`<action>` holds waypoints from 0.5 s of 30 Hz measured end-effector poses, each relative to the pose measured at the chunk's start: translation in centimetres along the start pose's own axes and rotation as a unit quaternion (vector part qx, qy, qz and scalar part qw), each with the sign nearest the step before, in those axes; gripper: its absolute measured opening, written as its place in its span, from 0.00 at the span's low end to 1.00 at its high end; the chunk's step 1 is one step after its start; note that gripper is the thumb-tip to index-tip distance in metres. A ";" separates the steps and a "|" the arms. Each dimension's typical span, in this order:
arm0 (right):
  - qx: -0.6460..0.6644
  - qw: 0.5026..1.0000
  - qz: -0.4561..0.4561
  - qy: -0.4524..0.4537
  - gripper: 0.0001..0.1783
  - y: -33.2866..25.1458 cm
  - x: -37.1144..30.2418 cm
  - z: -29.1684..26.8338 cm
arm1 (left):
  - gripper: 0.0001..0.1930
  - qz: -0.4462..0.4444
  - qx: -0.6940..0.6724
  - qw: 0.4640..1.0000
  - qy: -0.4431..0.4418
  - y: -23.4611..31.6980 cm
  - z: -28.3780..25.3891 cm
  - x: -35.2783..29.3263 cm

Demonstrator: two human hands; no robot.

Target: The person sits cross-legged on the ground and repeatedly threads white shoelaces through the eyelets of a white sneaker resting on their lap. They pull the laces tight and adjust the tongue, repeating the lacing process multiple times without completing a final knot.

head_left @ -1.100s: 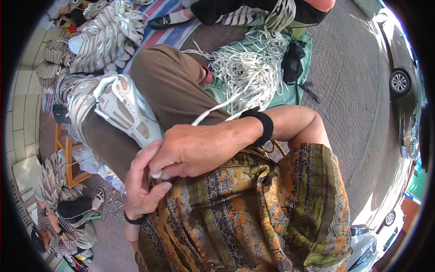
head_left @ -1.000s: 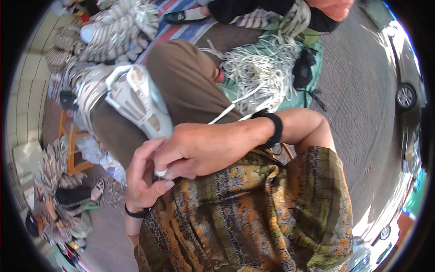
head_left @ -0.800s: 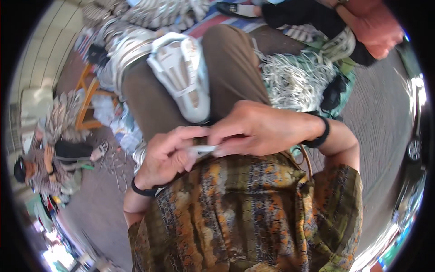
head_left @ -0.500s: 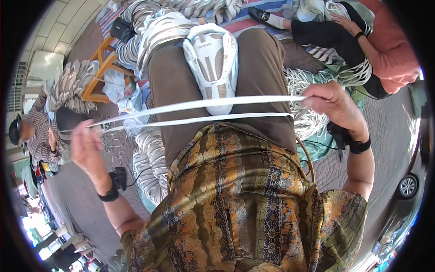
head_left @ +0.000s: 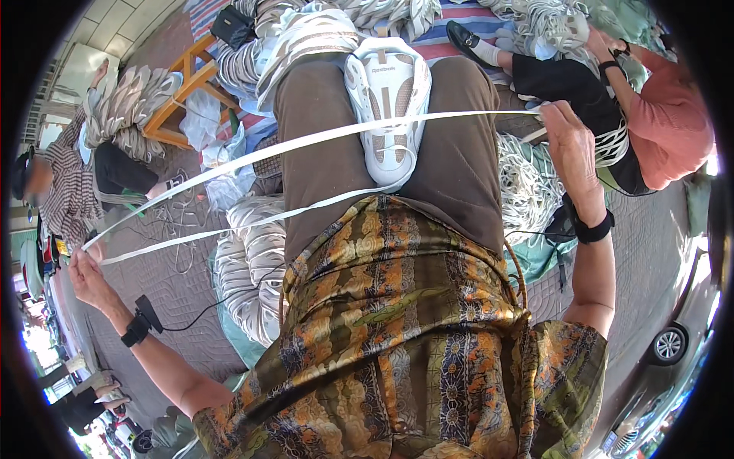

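Gripped between my knees is a white and tan sneaker upper (head_left: 387, 92), its rounded toe end toward me. A long white shoelace (head_left: 306, 141) stretches across in front of it, from far left to right. My left hand (head_left: 92, 281), low at the far left, pinches the lace where it doubles back. From there a lower strand runs to the sneaker's toe end, and a short loop of lace lies across the upper. My right hand (head_left: 572, 153), out beyond my right knee, has its fingers closed on the other end of the long strand.
Bundled shoe uppers (head_left: 248, 268) lie by my left thigh, and a heap of white laces (head_left: 527, 183) by my right. A wooden stool (head_left: 183, 107) and plastic bags (head_left: 218, 153) stand left. Other people sit at left and right. A parked car (head_left: 673, 336) is lower right.
My hands have spread wider: the left went down and outward, the right up and outward. The lower strand, which earlier reached toward my right side, now ends at the sneaker's toe end.
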State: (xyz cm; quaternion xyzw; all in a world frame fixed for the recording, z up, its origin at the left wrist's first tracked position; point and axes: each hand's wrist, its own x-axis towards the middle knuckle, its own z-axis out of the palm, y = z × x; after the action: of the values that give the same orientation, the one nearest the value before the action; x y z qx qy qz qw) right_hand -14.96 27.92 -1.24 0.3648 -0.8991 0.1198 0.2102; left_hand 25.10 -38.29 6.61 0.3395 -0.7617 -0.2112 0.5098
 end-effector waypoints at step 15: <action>-0.017 0.998 0.065 0.014 0.05 4.9 -4.3 1.2 | 0.07 -0.009 0.007 0.992 0.129 -6.7 -10.4 5.9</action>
State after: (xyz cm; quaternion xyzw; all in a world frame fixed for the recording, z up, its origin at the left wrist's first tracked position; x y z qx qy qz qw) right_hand -16.03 33.54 -4.60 0.3001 -0.9199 0.1230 0.2204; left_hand 35.24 -46.87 9.96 0.3741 -0.6880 -0.1652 0.5995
